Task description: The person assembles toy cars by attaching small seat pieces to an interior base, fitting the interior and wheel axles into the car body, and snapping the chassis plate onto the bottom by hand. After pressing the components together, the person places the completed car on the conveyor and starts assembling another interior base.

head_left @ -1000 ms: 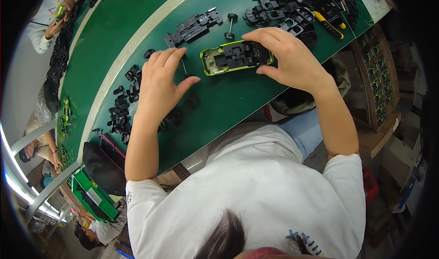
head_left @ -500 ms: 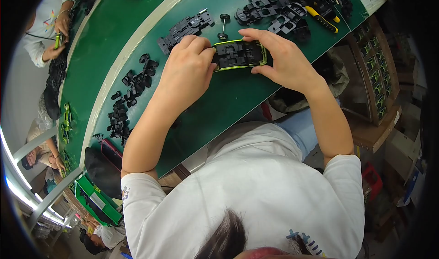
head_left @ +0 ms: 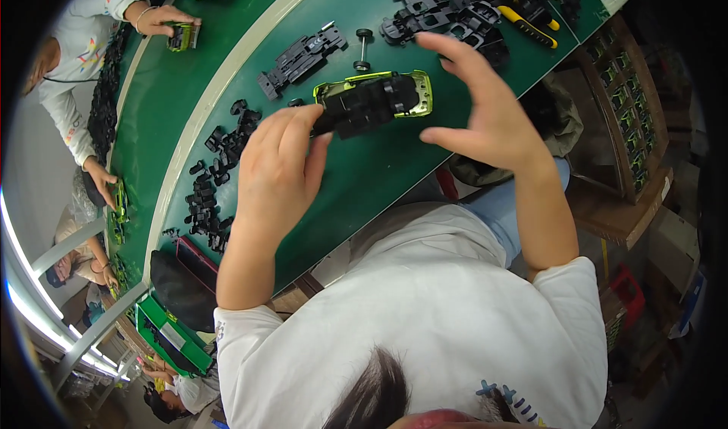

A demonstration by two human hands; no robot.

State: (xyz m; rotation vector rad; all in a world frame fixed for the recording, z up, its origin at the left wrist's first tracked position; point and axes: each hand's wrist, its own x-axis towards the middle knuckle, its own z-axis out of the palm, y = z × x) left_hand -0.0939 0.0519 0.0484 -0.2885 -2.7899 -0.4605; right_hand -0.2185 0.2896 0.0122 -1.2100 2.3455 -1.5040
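A lime-green toy car body (head_left: 422, 95) lies upside down on the green table in front of me. Across its hollow side is a black plastic interior piece (head_left: 368, 107), tilted and slightly blurred. My left hand (head_left: 277, 160) pinches the left end of this piece between thumb and fingers. To the right of the car body, my right hand (head_left: 493, 114) is open, thumb and fingers spread apart and touching nothing. A small wheel axle (head_left: 363, 50) with two black wheels lies just beyond the car body. Beside it rests a dark grey chassis plate (head_left: 303, 59).
Small black parts (head_left: 203, 194) lie in a row at left. Black chassis pieces (head_left: 447, 20) are heaped at the far right by a yellow-and-black cutter (head_left: 527, 27). A divided tray (head_left: 626, 111) stands at right. A co-worker's hand (head_left: 163, 21) holds another green car.
My right hand has let go of the car body and moved right, opening. My left hand has shifted left and toward me, with the black interior piece now tilted out of the body.
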